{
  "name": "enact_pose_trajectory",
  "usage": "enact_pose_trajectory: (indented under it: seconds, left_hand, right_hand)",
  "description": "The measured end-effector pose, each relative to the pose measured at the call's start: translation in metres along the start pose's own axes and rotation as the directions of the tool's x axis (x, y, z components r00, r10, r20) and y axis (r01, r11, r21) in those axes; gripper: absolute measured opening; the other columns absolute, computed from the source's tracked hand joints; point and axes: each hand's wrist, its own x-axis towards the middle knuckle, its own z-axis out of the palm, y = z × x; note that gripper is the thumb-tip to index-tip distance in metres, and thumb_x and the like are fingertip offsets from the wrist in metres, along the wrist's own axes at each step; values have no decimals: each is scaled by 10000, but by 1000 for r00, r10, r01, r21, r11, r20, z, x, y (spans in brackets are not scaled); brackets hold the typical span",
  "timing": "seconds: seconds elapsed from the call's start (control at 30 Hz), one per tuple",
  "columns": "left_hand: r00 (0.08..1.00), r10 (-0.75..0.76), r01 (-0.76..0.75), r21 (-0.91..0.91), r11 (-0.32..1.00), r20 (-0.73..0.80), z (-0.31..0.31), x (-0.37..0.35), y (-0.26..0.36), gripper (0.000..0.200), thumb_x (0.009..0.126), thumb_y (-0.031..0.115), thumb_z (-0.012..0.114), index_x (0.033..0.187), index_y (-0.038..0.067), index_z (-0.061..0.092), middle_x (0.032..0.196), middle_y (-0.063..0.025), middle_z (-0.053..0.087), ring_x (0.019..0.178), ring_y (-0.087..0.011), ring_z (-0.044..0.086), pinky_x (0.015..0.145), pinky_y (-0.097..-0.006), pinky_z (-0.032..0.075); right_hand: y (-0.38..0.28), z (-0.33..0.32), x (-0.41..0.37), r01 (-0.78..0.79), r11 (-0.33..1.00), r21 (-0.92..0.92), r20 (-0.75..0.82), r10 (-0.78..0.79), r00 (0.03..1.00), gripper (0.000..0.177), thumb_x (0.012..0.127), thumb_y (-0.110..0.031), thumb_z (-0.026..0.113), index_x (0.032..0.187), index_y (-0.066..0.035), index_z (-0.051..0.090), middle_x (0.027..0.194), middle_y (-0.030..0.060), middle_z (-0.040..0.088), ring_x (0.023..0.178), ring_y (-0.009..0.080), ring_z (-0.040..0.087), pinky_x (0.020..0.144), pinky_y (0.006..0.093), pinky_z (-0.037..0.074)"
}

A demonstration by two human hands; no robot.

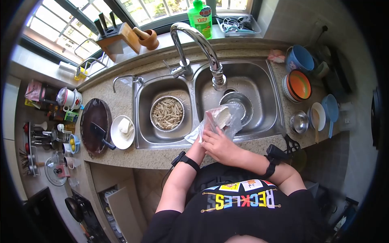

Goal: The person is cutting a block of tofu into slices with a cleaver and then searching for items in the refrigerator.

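A clear plastic bag (231,128) with white contents, perhaps a powder, is held over the front of the right sink basin. My left hand (198,146) comes up beneath the bag and seems to grip it; the bag and my other hand hide most of its fingers. Bent fingers of my right hand (219,146) close on the bag's near side, overlapping the left. Just behind the bag, a metal bowl (245,101) sits in the right basin. A round metal pan of pale, finger-length strips (167,113) stands in the left basin.
A chrome faucet (202,38) arches over the sink divider. Left are a white bowl (117,142) with a white lump and a dark round board (94,117) bearing a cleaver (98,131). Stacked bowls (298,86), a small metal bowl (299,121) and scissors (291,145) lie right.
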Motion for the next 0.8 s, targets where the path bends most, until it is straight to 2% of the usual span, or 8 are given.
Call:
enact_pose_trajectory:
  seconds: [0.07,0.2,0.27,0.33,0.4,0.67,0.73,0.8]
  left_hand:
    - [1000,-6,6,-12,1000,6,6,0,1,654,828,593,519,1216,68,494,1144,-103,583,1026,-234,582,896,-387,474]
    - [1000,8,-8,-24,1000,4,17,-1,4,661,815,611,522,1188,66,509,1116,-95,595,991,-229,597,872,-378,487]
    - [999,12,-12,-3,1000,-41,22,-1,6,665,808,619,524,1175,65,516,1101,-91,601,973,-226,604,860,-373,494]
    - [992,-15,22,59,998,-127,20,3,9,824,692,735,495,1192,81,509,1094,-80,594,959,-223,588,841,-365,491]
    - [985,-33,30,-20,999,-169,16,7,10,811,698,738,508,1204,105,505,1093,-67,587,959,-214,577,828,-355,486]
    - [984,-30,20,-58,998,-178,14,6,14,768,768,714,461,1235,105,491,1158,-101,566,1040,-274,559,884,-443,475]
    - [992,-35,27,-70,997,-118,11,6,14,708,831,672,413,1246,105,497,1176,-137,560,1073,-308,544,910,-474,456]
    - [992,-76,60,-158,986,-98,12,5,13,679,847,646,414,1250,105,494,1181,-147,555,1085,-320,536,922,-483,445]
  right_hand:
    - [2,-3,-6,6,995,96,-37,-2,999,332,750,-136,637,1057,-26,574,1192,181,518,1178,346,451,993,544,335]
    - [-8,-34,-9,-236,972,-6,-406,213,888,346,745,-128,670,1055,-25,554,1188,181,512,1123,342,474,884,382,447]
    - [-3,-40,-18,-474,879,49,-369,457,809,311,743,-136,676,1012,-40,554,1143,163,527,1069,311,506,805,377,468]
    - [7,-33,-28,-418,904,84,-373,418,829,280,763,-155,671,990,-47,547,1040,156,569,958,302,570,728,387,480]
    - [11,-28,-34,-456,793,405,75,468,881,259,803,-174,661,996,-38,554,971,160,602,885,314,608,764,388,487]
    - [40,-25,-55,-486,716,500,42,541,840,344,889,-120,542,1211,-15,479,1017,176,624,942,228,631,778,339,507]
    - [51,-24,-56,-549,433,715,22,771,637,289,906,-132,527,1137,41,513,978,179,637,842,227,650,688,311,521]
    - [67,-23,-56,-500,342,796,41,793,608,268,917,-134,511,1118,43,516,976,162,637,833,204,647,683,296,527]
